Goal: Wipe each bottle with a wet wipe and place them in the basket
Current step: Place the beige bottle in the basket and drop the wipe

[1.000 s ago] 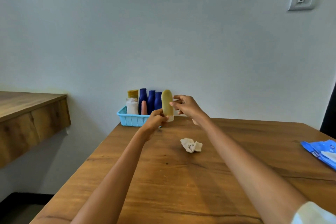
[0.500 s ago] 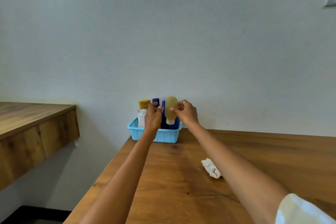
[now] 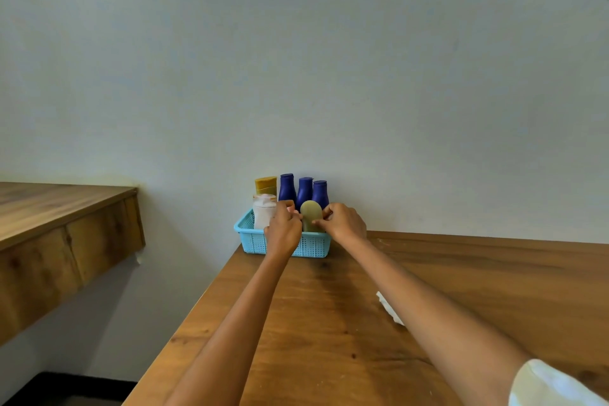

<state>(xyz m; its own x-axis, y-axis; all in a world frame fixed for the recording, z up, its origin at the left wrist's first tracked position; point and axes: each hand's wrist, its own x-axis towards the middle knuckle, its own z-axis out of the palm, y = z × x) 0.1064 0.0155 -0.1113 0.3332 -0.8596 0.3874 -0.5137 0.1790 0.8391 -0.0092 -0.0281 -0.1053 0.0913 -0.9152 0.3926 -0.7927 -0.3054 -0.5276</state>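
Olive-green bottle (image 3: 311, 215), rounded end up, stands in the front right part of the light blue basket (image 3: 253, 241), its lower half hidden behind the basket's perforated wall. The person's right hand (image 3: 344, 222) pinches it from the right with curled fingertips at its upper side, and the left hand (image 3: 283, 230) grips it from the left, fingers curled against its edge. Both forearms reach forward over the table toward the basket.

Behind the olive bottle stand three dark blue bottles (image 3: 304, 189) in a row, upright and close together. To their left is a mustard-yellow bottle (image 3: 265, 184), and in front of that a white jar (image 3: 264, 211) at the basket's left side, just beside the left hand.

The basket sits at the far left corner of the wooden table (image 3: 329, 323), against the pale wall (image 3: 296, 59). A crumpled white wipe (image 3: 387, 305) lies on the table nearer the person, partly hidden behind the right forearm. A white sleeve (image 3: 553, 386) shows at the lower right. A separate wooden counter (image 3: 59, 208) juts from the wall on the left.
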